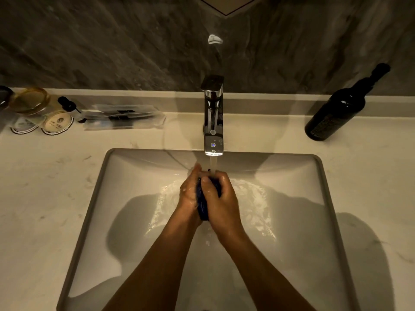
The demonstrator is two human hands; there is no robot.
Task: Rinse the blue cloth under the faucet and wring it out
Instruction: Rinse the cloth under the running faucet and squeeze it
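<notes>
The blue cloth [202,204] is bunched into a tight wad between my two hands, and only a dark blue strip of it shows. My left hand [189,194] presses it from the left and my right hand [221,198] wraps over it from the right. Both hands sit over the middle of the white sink [292,198], just under the chrome faucet [213,117]. A stream of water [213,163] runs from the spout onto my fingers and the cloth. Water drips from below my hands into the basin.
A dark bottle [336,108] stands on the counter at the right. At the left back are a glass jar [30,101], round coasters [57,123], a small dark pump bottle [68,105] and clear packets [123,116]. A dark stone wall rises behind.
</notes>
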